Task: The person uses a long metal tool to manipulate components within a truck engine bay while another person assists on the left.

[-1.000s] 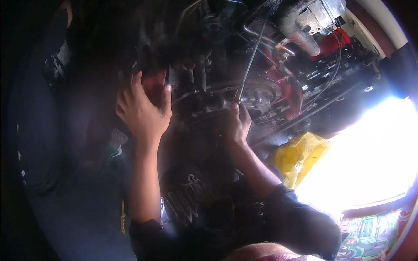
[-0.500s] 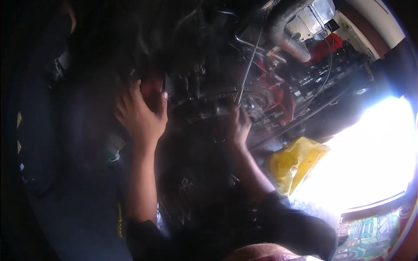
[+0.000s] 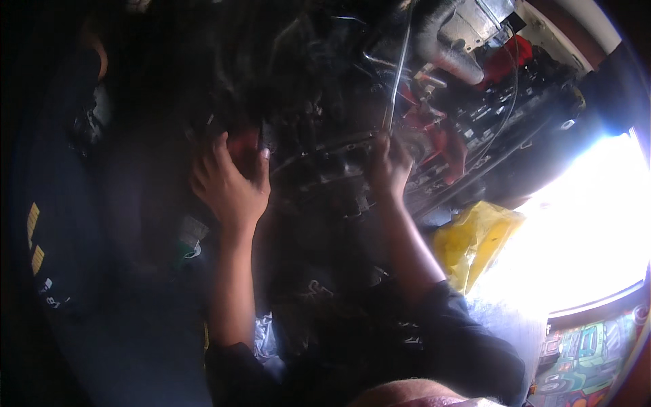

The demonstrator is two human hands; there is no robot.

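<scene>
My right hand is closed around the lower end of a long thin metal rod. The rod rises steeply past the dark machinery to the upper edge of the view; its far end is out of sight. To the left, my left hand reaches up, thumb and fingers on either side of a dark part with a dull red face. Deep shadow hides the fingertips and what kind of part it is. Beside my right hand lie red-painted metal parts of an engine-like assembly.
A thick grey pipe and a silvery metal housing are at the upper right. A yellow plastic bag lies right of my right forearm, against a glaring bright area. On the far left, dark cloth bears yellow patches.
My right hand has moved up and slightly right, and the rod stands steeper. My left hand keeps its pose by the red-faced part. The whole view has shifted a little.
</scene>
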